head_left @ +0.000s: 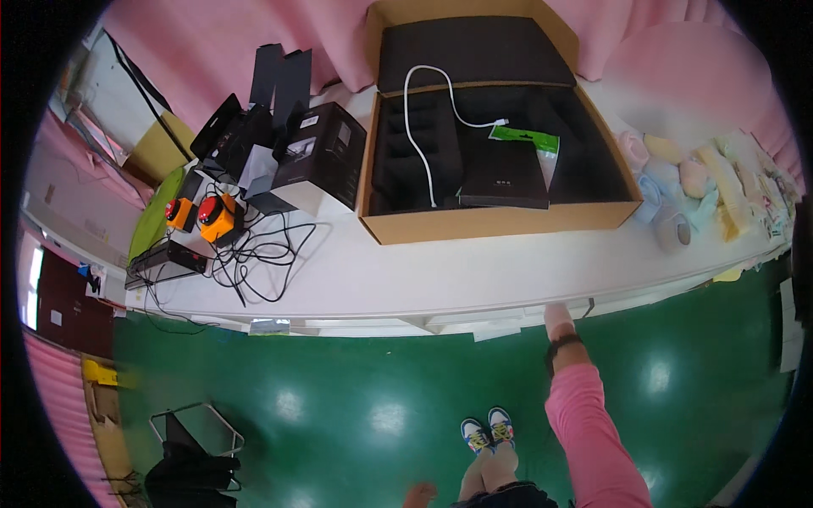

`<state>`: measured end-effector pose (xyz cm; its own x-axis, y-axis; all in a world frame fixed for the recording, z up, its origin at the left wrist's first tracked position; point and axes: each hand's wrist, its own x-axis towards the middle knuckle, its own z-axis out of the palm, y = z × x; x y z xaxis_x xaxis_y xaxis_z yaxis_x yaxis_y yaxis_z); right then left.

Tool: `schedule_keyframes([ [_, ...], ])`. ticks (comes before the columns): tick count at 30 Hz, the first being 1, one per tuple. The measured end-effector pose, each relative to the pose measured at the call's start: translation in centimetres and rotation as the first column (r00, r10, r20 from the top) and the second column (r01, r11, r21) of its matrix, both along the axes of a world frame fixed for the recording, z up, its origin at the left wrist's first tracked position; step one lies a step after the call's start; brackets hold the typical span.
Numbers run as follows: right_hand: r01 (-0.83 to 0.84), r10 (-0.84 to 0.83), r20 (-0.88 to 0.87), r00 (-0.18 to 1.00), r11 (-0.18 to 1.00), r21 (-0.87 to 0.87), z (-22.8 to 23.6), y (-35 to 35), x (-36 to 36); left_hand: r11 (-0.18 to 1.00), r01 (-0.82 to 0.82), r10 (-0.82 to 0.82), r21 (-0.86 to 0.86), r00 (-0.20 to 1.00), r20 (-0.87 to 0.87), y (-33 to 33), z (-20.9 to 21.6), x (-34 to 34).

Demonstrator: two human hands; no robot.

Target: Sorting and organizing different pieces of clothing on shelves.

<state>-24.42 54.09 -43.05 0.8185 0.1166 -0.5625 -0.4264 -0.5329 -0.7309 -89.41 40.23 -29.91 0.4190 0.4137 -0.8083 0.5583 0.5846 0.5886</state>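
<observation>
Right hand [556, 320] at white table [406, 275], open box [500, 223] beyond; left hand [420, 494] low, farther from box; cannot tell either's grasp.

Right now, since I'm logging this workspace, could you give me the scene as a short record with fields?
Right hand: at the white table's front edge; contact unclear
Left hand: low, at the picture's bottom edge, blurred
Open cardboard box: on the table, with white cable, flat black box, green-topped packet
Table's left: orange-and-black devices, tangled black cables
Table's right: pastel soft items
Floor: green
</observation>
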Motion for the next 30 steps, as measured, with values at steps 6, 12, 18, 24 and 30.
schedule_keyframes([
  [6,0.088,-0.046,-0.295,0.954,0.987,0.131,6.4,1.7,-2.8,0.998,-0.034,0.032,-0.058,0.999,-0.041,-1.7,0.0,-3.8],
  [12,0.295,0.025,-0.417,0.909,0.668,0.683,15.0,-12.6,-11.4,0.996,0.039,-0.050,-0.074,0.987,-0.155,1.4,3.9,-1.0],
  [18,0.500,-0.275,-0.418,0.866,0.514,0.697,26.0,-40.9,-17.2,0.952,0.231,-0.230,0.204,0.973,-0.025,6.0,9.6,5.7],
  [24,0.603,-0.753,-0.091,0.652,0.442,0.664,37.4,-62.5,-21.9,0.622,0.561,-0.628,0.547,0.774,-0.081,8.1,9.7,14.0],
  [30,0.634,-0.931,-0.054,0.361,0.202,0.746,37.0,-74.3,-26.0,-0.278,0.253,-0.928,0.927,0.180,-0.327,7.9,8.1,24.6],
])
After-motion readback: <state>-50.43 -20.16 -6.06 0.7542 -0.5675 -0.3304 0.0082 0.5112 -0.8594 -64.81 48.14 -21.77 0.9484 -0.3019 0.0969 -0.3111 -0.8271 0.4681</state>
